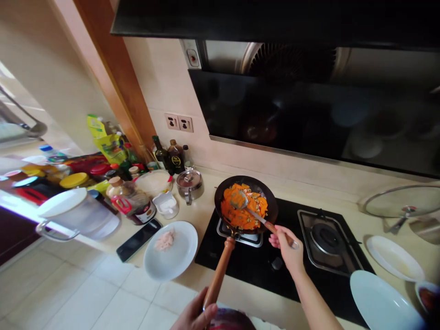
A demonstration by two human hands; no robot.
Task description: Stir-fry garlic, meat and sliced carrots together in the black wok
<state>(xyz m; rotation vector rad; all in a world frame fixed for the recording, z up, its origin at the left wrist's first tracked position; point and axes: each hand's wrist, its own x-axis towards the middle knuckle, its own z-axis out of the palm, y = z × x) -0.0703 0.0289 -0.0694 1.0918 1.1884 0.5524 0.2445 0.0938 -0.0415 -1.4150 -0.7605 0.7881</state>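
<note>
Head view of a cooktop (288,270) set into a pale counter (206,208). A dark pan (246,203) of orange carrot slices (242,211) sits on the left burner (240,233), well inside the counter's front edge; its wooden handle (218,274) slants down toward the viewer and overhangs that edge. The right burner (325,238) is bare, with open cooktop between it and the pan. To the pan's left, a white plate (171,250) bearing a pale piece of food (165,239) lies near the front edge, a black phone (139,239) just beside it. Behind these stand a small lidded steel pot (189,184) and bottles (crowded toward the wall corner). At far right, two white plates (394,258) and a glass lid (402,201) occupy the counter.

The left hand (194,315) is closed around the lower end of the handle, fingers wrapped over the wood. The right hand (288,250) grips the end of a metal spatula (256,214); the shaft runs up and left from the fingers, over the pan's near rim, and its blade rests on the carrot slices.
</note>
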